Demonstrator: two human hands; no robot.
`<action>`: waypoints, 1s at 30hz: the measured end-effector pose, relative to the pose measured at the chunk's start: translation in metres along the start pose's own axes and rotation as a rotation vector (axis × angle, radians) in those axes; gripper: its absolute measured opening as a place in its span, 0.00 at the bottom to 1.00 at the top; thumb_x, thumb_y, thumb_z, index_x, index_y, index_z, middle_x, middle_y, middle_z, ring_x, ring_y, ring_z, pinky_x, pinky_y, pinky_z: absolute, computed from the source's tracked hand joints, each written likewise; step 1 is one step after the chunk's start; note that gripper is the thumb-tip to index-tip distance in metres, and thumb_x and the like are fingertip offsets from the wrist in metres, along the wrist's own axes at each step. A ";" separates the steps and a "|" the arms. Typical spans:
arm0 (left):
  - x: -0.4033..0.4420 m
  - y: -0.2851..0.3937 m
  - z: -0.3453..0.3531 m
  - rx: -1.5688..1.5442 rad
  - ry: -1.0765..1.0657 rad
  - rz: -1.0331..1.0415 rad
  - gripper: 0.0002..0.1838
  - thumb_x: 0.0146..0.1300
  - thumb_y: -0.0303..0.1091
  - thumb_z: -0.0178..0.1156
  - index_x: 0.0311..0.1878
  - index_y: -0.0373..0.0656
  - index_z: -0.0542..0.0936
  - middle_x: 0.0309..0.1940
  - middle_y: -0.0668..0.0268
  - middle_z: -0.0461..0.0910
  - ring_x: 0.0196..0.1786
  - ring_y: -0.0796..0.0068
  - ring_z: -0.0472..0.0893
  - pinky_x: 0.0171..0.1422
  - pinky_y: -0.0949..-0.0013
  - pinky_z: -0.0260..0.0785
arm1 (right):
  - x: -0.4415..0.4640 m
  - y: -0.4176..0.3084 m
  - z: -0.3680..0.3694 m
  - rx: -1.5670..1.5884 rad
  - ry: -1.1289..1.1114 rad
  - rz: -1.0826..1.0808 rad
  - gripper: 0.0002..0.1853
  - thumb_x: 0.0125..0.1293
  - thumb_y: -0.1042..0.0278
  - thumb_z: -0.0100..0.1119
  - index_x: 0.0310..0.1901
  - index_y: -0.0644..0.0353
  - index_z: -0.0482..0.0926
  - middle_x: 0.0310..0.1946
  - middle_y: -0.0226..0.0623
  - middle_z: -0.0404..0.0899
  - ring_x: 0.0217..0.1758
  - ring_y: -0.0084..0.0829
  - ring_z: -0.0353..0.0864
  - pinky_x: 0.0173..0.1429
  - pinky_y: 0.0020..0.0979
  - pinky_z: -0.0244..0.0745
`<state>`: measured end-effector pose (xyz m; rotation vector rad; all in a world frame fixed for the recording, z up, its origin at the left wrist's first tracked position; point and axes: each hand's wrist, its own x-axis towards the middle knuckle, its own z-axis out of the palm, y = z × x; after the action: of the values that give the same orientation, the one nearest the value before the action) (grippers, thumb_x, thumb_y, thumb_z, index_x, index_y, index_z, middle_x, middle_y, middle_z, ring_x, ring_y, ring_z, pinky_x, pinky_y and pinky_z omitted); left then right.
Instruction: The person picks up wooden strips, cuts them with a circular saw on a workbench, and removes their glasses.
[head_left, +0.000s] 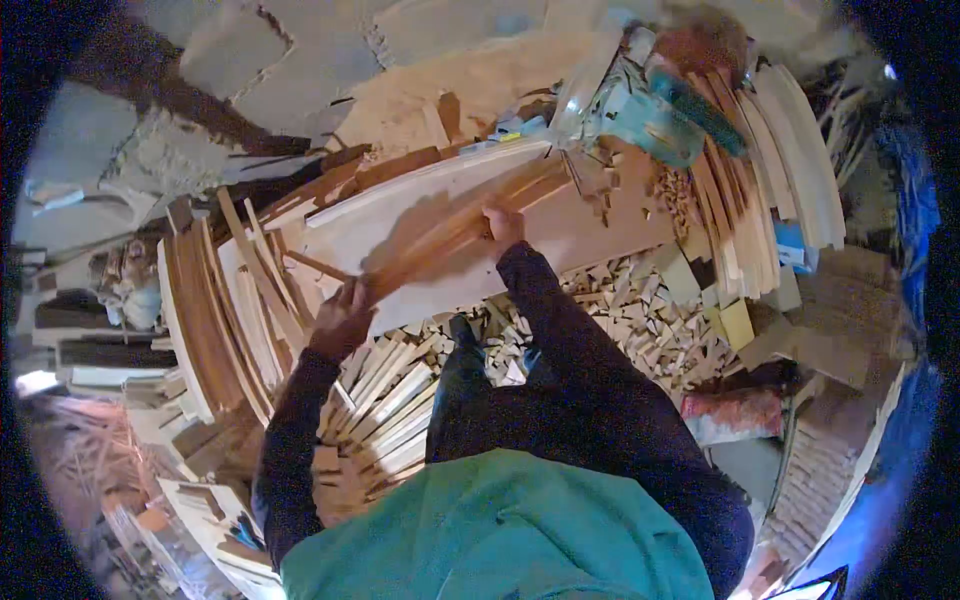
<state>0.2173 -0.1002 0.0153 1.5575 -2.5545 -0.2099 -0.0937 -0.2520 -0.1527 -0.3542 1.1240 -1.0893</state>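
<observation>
A bundle of reddish-brown wooden strips (430, 250) lies slantwise over a pale board (620, 225) in front of me. My left hand (345, 315) is closed around the near left end of the strips. A thin, short stick (315, 265) runs up to the left from its fingertips; whether the hand grips that too is unclear. My right hand (503, 225) is closed on the strips farther along, towards their right end. Its fingertips are partly hidden behind the wood.
Long wooden slats (215, 310) are stacked on the left, with more long slats (745, 190) on the right. Many small wood offcuts (650, 330) cover the ground before my legs, beside pale sticks (395, 400). Plastic bags (640, 110) sit at the back right.
</observation>
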 end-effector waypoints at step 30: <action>0.103 -0.151 0.111 0.361 0.301 -0.165 0.25 0.63 0.39 0.58 0.61 0.37 0.71 0.60 0.39 0.70 0.63 0.32 0.69 0.73 0.36 0.59 | 0.132 -0.014 -0.059 -0.832 0.295 -0.703 0.09 0.66 0.66 0.60 0.45 0.59 0.79 0.35 0.37 0.79 0.34 0.36 0.81 0.42 0.42 0.82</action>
<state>0.2806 -0.2552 -0.1171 1.7601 -2.3176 0.4603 -0.1495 -0.3529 -0.2411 -1.3533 1.7653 -1.2469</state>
